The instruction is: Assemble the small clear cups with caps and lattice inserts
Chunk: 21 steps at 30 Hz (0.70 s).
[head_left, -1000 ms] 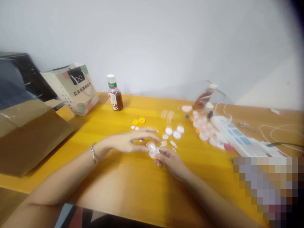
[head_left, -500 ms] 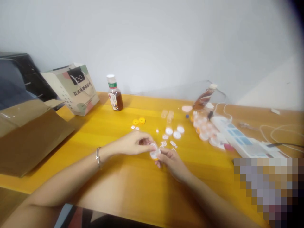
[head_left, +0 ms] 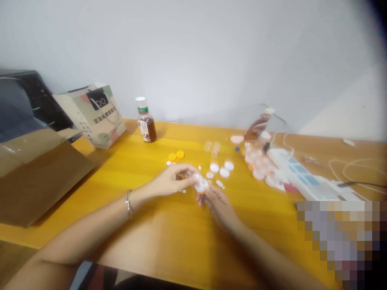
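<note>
Since half a second back, the clear container (head_left: 199,184) has shifted slightly rightward and farther from the person, carried by the right hand (head_left: 222,204). In the head view it's held right of the square bottle (head_left: 147,128) and nearer the person, with the right hand pinching its lower end, seemingly to steady it. The left hand (head_left: 173,181) curls thumb and fingers at the other end; I can't tell whether they grip or merely touch. Also right of the square bottle, yellow discs (head_left: 180,154), white discs (head_left: 224,172) and clear cups (head_left: 215,149) lie grouped by kind, probably for easy picking
</note>
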{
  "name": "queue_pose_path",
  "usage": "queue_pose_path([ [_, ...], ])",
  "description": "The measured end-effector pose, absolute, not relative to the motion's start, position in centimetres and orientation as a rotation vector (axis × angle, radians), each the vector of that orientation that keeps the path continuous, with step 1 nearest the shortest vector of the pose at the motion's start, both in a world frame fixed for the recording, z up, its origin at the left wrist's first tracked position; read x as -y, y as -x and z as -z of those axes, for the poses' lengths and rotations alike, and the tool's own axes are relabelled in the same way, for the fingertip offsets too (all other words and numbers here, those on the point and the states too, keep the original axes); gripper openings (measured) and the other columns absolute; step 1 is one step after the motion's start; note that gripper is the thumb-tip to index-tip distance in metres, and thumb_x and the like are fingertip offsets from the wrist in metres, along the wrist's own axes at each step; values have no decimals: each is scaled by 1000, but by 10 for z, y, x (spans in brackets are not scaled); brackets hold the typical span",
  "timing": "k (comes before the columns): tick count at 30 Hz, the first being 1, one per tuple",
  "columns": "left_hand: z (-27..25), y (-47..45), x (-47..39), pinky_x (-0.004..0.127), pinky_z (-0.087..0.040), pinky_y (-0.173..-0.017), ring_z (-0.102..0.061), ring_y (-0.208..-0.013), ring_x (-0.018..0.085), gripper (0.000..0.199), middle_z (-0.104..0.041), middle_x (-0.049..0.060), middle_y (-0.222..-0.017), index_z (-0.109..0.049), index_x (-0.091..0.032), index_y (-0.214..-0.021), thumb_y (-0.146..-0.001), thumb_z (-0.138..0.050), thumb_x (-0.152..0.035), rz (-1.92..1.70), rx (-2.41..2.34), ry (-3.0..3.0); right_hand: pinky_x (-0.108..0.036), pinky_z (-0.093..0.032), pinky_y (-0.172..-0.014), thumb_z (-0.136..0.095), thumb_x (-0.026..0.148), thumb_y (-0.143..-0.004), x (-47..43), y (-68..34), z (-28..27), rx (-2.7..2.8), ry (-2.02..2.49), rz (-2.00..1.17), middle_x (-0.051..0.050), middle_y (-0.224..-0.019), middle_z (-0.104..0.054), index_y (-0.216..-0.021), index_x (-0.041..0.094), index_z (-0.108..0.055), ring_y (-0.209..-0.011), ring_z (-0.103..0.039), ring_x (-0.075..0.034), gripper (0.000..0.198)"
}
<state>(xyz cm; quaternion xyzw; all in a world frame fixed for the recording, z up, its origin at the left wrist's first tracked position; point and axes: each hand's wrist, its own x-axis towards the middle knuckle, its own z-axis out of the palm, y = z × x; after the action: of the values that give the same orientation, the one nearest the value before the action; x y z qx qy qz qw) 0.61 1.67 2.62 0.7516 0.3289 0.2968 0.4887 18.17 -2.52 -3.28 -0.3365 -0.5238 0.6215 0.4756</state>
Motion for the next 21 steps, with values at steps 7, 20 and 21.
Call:
queue_pose_path([
  [7, -6, -16, -11, 22, -43, -63, -55, -79, 14, 26, -55, 6, -88, -61, -11, -85, -69, -66, -31, -844, -779, -1785, -26, -37, -60, -54, 46, -77, 27, -180, 31, 1279, 812, -1471, 0, -65, -53, -72, 19, -58, -59, -47, -12, 28],
  [20, -6, -20, -2, 26, -44, -75, -52, -86, 16, 21, -53, 5, -87, -63, -14, -86, -73, -63, -31, -848, -622, -1670, -20, -27, -43, -43, 55, -79, 44, -162, 18, 602, 574, -2045, 4, -52, -42, -79, 20, -53, -42, -28, -8, 36],
  [21, -6, -20, -2, 27, -43, -76, -52, -86, 16, 21, -53, 4, -87, -63, -14, -85, -73, -63, -31, -858, -621, -1681, -20, -26, -42, -41, 57, -79, 45, -162, 16, 601, 559, -2070, 5, -51, -40, -78, 21, -52, -42, -26, -8, 38],
])
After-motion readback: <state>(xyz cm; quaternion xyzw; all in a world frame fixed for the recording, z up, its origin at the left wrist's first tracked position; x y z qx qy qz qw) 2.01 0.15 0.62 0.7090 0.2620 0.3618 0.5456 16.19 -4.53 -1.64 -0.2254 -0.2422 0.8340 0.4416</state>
